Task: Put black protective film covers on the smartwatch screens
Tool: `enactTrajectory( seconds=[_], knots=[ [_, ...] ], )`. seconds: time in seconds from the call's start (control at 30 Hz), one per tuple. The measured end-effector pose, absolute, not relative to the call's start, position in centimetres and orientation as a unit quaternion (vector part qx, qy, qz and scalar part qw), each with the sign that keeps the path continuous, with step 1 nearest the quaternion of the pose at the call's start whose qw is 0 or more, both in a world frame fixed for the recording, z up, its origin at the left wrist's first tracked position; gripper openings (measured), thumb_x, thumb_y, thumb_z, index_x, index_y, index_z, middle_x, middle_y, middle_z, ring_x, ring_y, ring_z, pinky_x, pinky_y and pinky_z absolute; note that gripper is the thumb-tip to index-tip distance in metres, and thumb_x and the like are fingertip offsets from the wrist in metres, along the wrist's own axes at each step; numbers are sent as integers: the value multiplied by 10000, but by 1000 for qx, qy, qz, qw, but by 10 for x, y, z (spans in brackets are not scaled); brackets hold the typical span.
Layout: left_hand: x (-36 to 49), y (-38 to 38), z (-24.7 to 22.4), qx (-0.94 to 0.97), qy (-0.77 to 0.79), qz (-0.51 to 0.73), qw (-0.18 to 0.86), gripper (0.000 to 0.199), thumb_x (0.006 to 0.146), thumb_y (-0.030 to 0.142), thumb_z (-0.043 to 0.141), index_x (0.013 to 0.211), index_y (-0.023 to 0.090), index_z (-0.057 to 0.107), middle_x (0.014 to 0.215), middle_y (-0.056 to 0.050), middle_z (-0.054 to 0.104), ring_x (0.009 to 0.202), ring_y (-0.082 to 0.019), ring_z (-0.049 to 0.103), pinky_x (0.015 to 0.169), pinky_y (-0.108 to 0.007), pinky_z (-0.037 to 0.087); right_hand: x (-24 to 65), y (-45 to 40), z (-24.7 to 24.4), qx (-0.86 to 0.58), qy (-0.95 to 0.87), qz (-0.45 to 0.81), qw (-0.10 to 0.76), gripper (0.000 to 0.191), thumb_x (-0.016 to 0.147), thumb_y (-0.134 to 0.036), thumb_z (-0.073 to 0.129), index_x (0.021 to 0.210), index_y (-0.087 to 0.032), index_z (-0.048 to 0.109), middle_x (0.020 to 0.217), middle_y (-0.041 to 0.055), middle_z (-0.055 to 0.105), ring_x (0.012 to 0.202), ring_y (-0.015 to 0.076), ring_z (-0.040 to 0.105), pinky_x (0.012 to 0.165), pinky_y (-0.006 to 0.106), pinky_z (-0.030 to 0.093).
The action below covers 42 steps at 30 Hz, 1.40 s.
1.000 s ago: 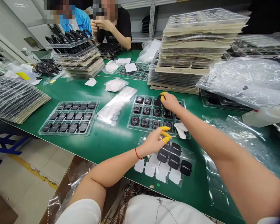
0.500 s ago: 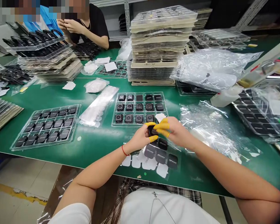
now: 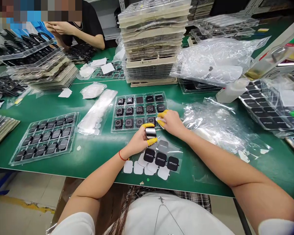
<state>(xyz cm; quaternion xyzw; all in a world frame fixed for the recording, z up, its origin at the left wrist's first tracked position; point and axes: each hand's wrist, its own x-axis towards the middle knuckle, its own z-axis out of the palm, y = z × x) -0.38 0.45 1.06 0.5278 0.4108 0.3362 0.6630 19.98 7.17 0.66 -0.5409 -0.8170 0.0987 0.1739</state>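
L hand (image 3: pixel 137 142) pinches a glossy black sq. unit (image 3: pixel 150 133) over the pad sheet (image 3: pixel 159 160), near the counter's (image 3: pixel 100 163) front edge. In the tray (image 3: pixel 137 94), approx. 3 units at R end have black pads on, most show round sensors; several pads remain on sheet. R hand (image 3: pixel 170 123) pinches a white tab (image 3: pixel 159 121) at tray's front edge.

This looks like a factory workshop for small electronics. A long green workbench (image 3: pixel 100 163) runs across the frame, tall stacks of clear plastic trays (image 3: pixel 153 42) stand at upper middle, and small black devices (image 3: pixel 128 123) lie in a tray on the bench. A co-worker (image 3: pixel 85 32) sits at upper left, with metal shelving (image 3: pixel 110 32) behind.
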Motion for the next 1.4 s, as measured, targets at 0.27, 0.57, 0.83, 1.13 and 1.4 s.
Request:
enactTrajectory(
  seconds=[0.27,0.57,0.83,1.13,1.4],
  knots=[
    [-10,9,5,582,405,307,635,618,719,288,801,1235,198,472,1032,-42,619,911,-151,630,811,-289,535,188,26,18,-319,-876,187,310,207,951,-252,512,902,-235,712,904,51,687,874,205,574,886,404,404],
    [-13,9,2,585,420,283,633,654,701,339,824,1244,194,491,995,-34,643,839,-135,635,739,-257,526,180,18,6,-290,-878,108,366,227,983,-285,502,933,-251,720,894,54,665,876,211,523,844,397,408],
    [-3,1,5,561,421,268,661,587,665,329,851,1129,169,528,852,7,627,726,-112,610,673,-246,524,181,25,2,-379,-821,116,411,182,960,-254,519,911,-206,688,861,71,668,865,219,543,804,386,435],
    [-15,9,22,526,401,421,620,629,723,336,818,1224,225,453,1106,-70,667,962,-208,727,895,-326,565,213,35,29,-496,-708,447,230,370,787,-440,681,1071,-204,710,1051,79,682,945,247,606,850,430,510],
    [-16,8,21,537,446,395,598,654,707,352,822,1247,213,482,1092,-76,665,961,-214,711,860,-339,576,214,34,35,-465,-746,378,291,279,906,-361,536,1059,-214,717,1099,77,710,1032,249,636,901,436,521]
  ],
)
